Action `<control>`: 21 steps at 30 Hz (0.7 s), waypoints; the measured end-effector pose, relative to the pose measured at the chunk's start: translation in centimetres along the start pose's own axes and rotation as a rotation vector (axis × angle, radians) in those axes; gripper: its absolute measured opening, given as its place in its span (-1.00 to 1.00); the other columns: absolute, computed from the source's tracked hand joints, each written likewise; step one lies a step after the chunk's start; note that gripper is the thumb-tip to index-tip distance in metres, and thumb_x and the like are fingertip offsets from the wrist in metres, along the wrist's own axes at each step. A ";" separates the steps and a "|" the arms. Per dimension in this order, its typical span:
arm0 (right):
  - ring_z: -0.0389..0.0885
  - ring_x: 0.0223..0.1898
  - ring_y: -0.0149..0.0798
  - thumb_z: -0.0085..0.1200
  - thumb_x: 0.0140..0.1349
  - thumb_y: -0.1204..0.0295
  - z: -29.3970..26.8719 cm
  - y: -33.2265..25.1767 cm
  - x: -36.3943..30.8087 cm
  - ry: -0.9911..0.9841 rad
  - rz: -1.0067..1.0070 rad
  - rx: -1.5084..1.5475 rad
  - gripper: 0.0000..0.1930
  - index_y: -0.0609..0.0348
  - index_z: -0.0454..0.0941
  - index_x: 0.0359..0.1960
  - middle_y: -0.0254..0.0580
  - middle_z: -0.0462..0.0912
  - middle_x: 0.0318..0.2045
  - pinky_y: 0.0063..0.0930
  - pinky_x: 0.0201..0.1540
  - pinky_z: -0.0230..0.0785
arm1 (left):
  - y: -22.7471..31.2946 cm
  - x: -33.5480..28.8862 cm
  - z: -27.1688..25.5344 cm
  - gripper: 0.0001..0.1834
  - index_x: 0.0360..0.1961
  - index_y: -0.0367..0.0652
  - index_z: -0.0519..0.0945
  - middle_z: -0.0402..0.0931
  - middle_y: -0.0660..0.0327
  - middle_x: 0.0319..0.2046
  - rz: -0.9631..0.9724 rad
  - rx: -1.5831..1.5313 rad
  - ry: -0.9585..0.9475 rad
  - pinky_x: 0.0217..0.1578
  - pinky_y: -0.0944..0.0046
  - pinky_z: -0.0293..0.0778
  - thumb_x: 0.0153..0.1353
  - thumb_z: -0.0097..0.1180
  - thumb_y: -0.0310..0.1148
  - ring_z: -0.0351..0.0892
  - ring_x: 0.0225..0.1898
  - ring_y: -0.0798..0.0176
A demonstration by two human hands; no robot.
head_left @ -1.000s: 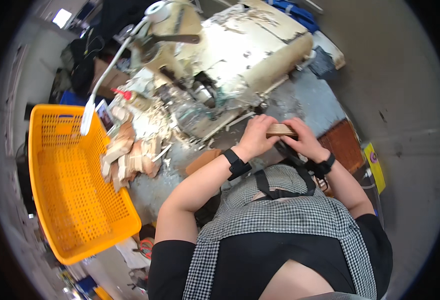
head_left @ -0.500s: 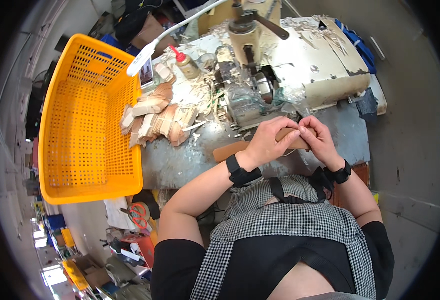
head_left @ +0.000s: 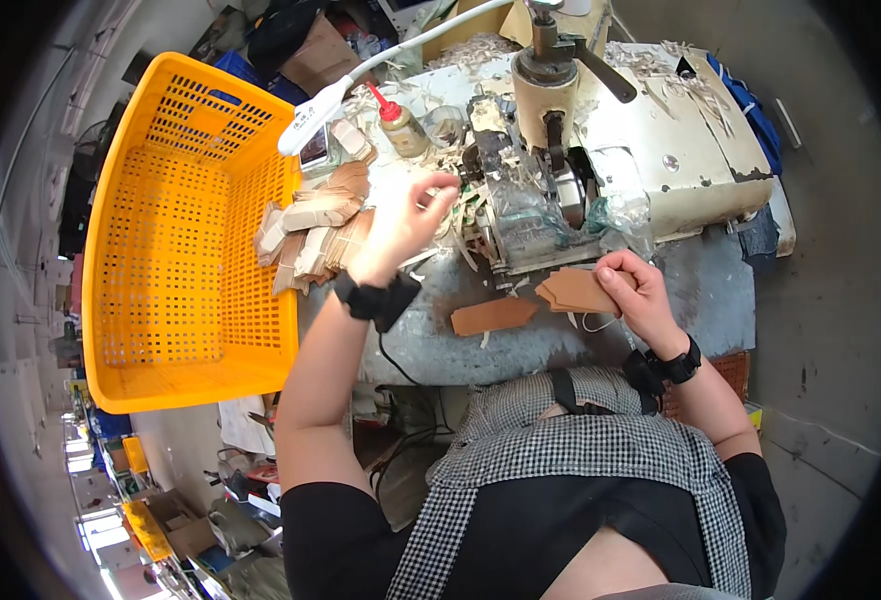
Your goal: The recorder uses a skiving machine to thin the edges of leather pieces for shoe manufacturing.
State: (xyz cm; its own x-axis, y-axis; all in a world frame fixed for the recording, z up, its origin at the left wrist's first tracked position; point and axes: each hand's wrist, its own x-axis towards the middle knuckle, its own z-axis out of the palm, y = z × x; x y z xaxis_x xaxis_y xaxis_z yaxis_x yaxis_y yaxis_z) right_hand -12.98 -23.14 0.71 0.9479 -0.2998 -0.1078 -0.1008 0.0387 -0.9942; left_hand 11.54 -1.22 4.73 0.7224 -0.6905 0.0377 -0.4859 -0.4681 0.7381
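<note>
Between the thumb and fingers of my right hand [head_left: 638, 292] is a small fanned stack of brown pointed leather pieces [head_left: 573, 290], held above the metal table. Nothing shows in my left hand [head_left: 406, 225], which is raised over the table with its fingers loosely curled and apart. It is close to the bundles of tan pieces [head_left: 326, 215] heaped beside the crate. Another brown leather piece [head_left: 493, 316] lies flat on the table, left of the held stack. A thin pale loop [head_left: 598, 325] hangs below the stack.
A yellow plastic crate [head_left: 196, 385] stands at the left. The cream machine [head_left: 701, 180] with its dark lever [head_left: 606, 78] takes up the far side, among pale scraps. A red-capped bottle [head_left: 404, 130] and a white lamp [head_left: 316, 115] stand behind the bundles.
My left hand has let go of the leather pieces and moved left, toward the bundles. The right hand keeps the stack, now fanned and more visible. The whole view has shifted slightly.
</note>
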 end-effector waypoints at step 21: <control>0.33 -0.48 -0.65 0.10 0.31 0.32 1.3 -0.2 -1.5 0.304 0.007 -0.033 -0.82 0.18 0.52 -0.31 -0.52 0.48 -0.47 -0.73 -0.47 0.19 | -10.3 14.8 1.3 -0.59 -0.02 -0.19 0.58 0.59 -0.07 -0.14 0.061 0.580 -0.119 -0.01 0.13 0.45 0.03 0.17 -0.46 0.56 -0.04 -0.04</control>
State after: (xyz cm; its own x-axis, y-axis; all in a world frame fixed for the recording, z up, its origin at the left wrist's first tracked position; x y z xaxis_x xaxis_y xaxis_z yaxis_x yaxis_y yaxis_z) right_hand -13.97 -21.50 1.03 0.8139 -0.5711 -0.1068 -0.1219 0.0119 -0.9925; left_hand 26.58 -7.37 -3.22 0.6407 -0.7671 -0.0323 -0.7387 -0.6273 0.2467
